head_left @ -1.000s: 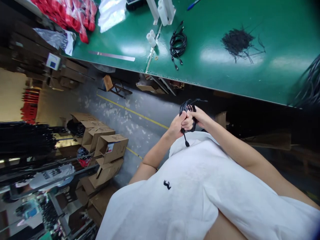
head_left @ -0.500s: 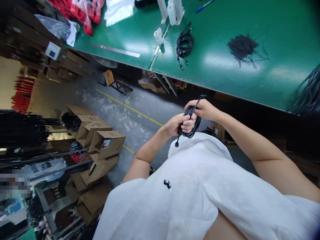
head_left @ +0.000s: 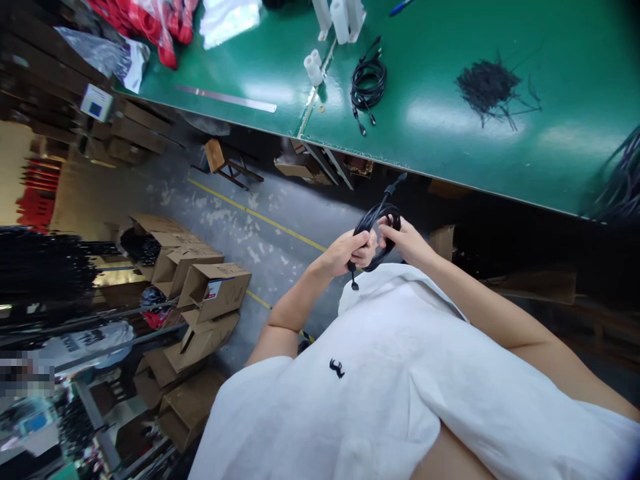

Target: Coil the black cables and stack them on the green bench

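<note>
A coiled black cable (head_left: 369, 218) hangs in front of my white shirt, below the table's edge. Wrapped round the coil's left side are the fingers of my left hand (head_left: 354, 253). My right hand (head_left: 406, 241) has its bent fingers on the coil's right side, the thumb and fingertips around the strands. One plug end (head_left: 399, 181) sticks up above the coil, and another end (head_left: 355, 285) dangles below my left hand. On the green table (head_left: 430, 143) beyond lie a second coiled black cable (head_left: 367, 101) and a loose pile of thin black ties (head_left: 487, 87).
More dark cables (head_left: 620, 183) lie at the table's right end. White rolls (head_left: 313, 68), a steel ruler (head_left: 235, 101) and red bundles in plastic (head_left: 150, 23) sit further left. Open cardboard boxes (head_left: 215, 290) and a wooden stool (head_left: 216, 157) stand on the floor.
My right hand has moved down from the coil's top to its right side, letting the upper plug end stand free. My left hand and the coil have shifted slightly left.
</note>
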{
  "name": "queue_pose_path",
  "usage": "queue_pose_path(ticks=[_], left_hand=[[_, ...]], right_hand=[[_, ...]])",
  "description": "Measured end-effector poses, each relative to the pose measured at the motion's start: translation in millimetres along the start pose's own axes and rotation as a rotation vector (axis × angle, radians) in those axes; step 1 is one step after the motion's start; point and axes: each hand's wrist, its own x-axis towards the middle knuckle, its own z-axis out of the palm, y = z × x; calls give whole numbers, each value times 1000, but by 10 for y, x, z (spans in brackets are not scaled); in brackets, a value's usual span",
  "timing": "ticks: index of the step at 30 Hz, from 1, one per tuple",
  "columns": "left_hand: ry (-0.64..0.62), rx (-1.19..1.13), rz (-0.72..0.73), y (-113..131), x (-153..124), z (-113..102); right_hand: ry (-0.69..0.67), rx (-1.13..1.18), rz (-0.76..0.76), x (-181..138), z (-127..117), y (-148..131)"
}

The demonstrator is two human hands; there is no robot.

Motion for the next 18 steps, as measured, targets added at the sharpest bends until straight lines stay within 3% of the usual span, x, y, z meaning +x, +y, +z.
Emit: queue_pose_path(ticks=[2,4,5,8,10,12,15,18], left_hand=[[-14,18,-26,-22,-31,-7],[-46,42,-69,-58,-45,-13],[-77,55,-89,-81,-47,-16],[-200,79,-146,-155,-46,-33],[-247,64,-188,-197,-41,-48],[-246,27,-217,-223,-33,-62],[-196,-26,-251,-230,-18,-70],[-184,-41,-288,-227,-5,-64]], right_hand=[[174,-353,-257,-33,-136,-143],[221,-699,-533,-58,-248,-299],[141,-847,-647,-59,-281,-372],[-324,-1153,-853,-24,-276,-521],[-533,-1296,-887,0,-217,-561],[-613,-1431,-873,-9,-155,-573],[-600,-1561,-768,-97,-101,-578],[-531,-1547,-576,-226,-93,-588]])
